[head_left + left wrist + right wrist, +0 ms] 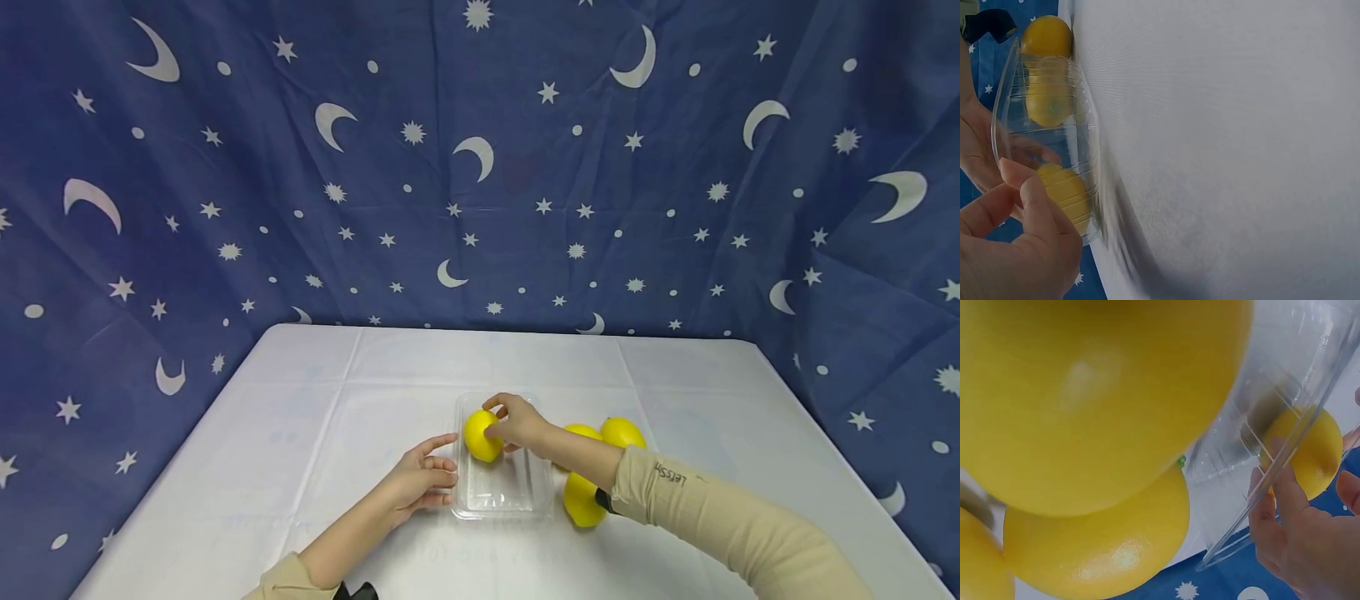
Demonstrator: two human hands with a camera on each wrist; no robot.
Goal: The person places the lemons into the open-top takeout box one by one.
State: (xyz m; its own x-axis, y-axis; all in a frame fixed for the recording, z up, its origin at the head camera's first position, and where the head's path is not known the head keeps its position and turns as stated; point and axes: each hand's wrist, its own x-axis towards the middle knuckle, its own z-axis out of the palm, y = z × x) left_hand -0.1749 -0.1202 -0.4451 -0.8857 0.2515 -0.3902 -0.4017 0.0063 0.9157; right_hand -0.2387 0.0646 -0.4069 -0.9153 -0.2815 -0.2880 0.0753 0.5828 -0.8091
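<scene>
A clear plastic container [498, 504] lies on the white table, with one lemon [480, 437] in its far left part. My right hand [519, 423] reaches in from the right and holds this lemon, thumb and fingers against its right side and top. In the right wrist view the right hand's fingers [1288, 490] lie along the lemon [1319, 456], past the container's rim. At the container's left side is my left hand [423, 479], its loosely extended fingertips right at the edge. The left wrist view shows that lemon [1063, 190] through the container wall.
Right of the container sit more lemons, one near the front [583, 500], another at the back [622, 432] and a third [581, 431] partly hidden by the right forearm. A blue curtain [517, 250] with moons and stars surrounds the white table [360, 400].
</scene>
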